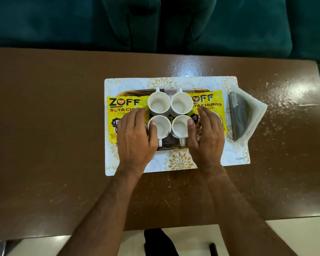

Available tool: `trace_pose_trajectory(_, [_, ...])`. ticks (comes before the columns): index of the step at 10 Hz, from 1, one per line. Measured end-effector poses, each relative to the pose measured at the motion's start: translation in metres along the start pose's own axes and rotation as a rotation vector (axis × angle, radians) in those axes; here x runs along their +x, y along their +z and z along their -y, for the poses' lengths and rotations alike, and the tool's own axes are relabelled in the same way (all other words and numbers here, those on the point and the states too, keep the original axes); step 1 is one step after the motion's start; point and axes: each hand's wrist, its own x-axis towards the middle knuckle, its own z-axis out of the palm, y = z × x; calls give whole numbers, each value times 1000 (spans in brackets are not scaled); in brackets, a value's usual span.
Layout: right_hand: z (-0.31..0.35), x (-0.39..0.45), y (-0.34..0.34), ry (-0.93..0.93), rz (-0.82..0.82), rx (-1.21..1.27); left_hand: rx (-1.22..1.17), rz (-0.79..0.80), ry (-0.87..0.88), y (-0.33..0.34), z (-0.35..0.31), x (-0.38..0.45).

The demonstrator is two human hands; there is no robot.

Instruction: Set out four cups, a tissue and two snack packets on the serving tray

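Four white cups stand in a two-by-two block in the middle of the dark serving tray (pixel 129 93): far left (pixel 158 104), far right (pixel 181 105), near left (pixel 163 127), near right (pixel 179 127). A yellow snack packet (pixel 125 105) lies on the tray's left side and a second packet (pixel 211 102) on its right. My left hand (pixel 135 134) lies flat on the left packet, thumb touching the near left cup's rim. My right hand (pixel 207 134) lies on the right packet, thumb on the near right cup's rim. White tissues (pixel 256 109) sit in a holder beside the tray, off it.
The tray rests on a white placemat (pixel 179 161) with gold flowers on a brown table (pixel 54 126). A grey metal tissue holder (pixel 238 115) stands at the mat's right edge. A dark green sofa (pixel 63 24) runs behind the table.
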Motion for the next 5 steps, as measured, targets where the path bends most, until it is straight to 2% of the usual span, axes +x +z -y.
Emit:
trace_pose_trajectory(1, [-3, 1, -5, 12, 154, -101, 148, 38, 44, -5, 7, 1])
trace_pose_trajectory(2, [-7, 3, -8, 89, 270, -153, 242, 169, 7, -10, 17, 0])
trace_pose_trajectory(3, [-10, 2, -10, 100, 330, -208, 292, 276, -16, -11, 25, -4])
trace_pose_trajectory(5, [3, 8, -22, 110, 357, -239, 268, 312, -5, -30, 23, 0])
